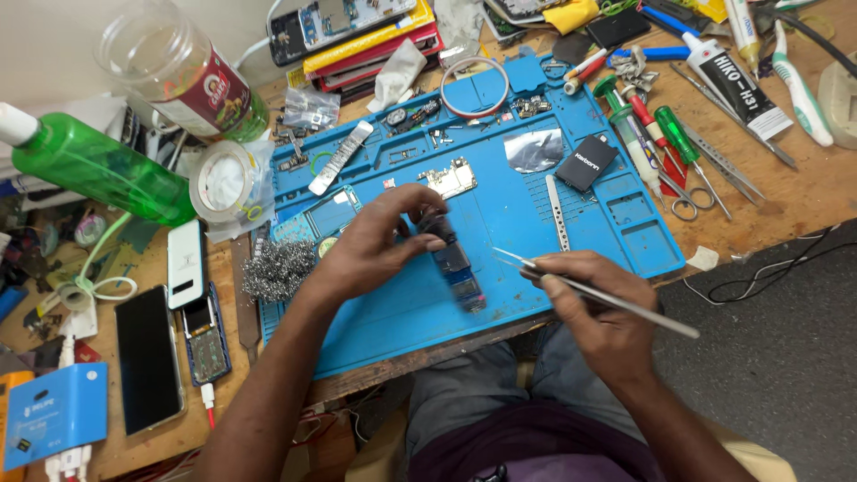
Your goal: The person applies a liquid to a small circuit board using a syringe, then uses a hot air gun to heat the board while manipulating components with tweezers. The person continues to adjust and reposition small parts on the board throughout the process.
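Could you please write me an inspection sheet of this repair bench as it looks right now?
Surface: blue work mat on a wooden bench.
Job's things: small circuit board on the mat; tweezers.
Clutter: green bottle, tape roll, steel wool, screwdrivers, loose parts, phones at the left.
Grippers: left hand pins the board's top end; right hand holds the tweezers, tips pointing at the board, short of it.
Cables: black cable off the bench's right edge; white cable at the left.
Surroundings: grey floor; the person's lap below.
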